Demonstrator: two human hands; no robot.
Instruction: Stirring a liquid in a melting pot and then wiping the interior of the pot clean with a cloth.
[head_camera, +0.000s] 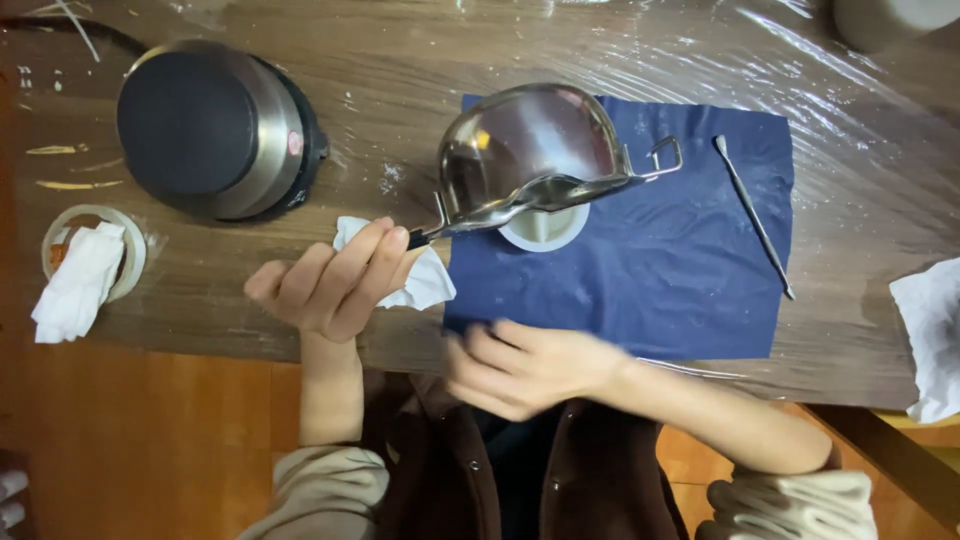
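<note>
Two hands work at the near edge of the table (250, 290), seen from the single head view. The left hand (330, 280) is raised just off that edge, fingers curled shut around the dark handle of a small steel pot (530, 150), with a crumpled white tissue (425, 280) pinched in the same grip. From those fingers the pot lies up and to the right: its long axis runs from the handle near the table's front edge out to the bowl and the wire loop on its far rim. The bowl is tipped on its side, mouth toward the camera, and hangs over a small white cup (545, 228) standing on a dark blue cloth (680, 270); I cannot tell whether the two touch.

The right hand (525, 365) is blurred at the cloth's near edge, fingers loosely spread and holding nothing that I can make out. It is the nearer hand to the cup, just in front of it.

A thin metal stick (755, 215) lies slanted on the cloth's right side, well apart from both hands. A round electric hotplate (215, 125) sits toward the far left corner, and a small dish with tissue (85, 265) near the left edge. Bare cloth between cup and stick leaves free room on the right.
</note>
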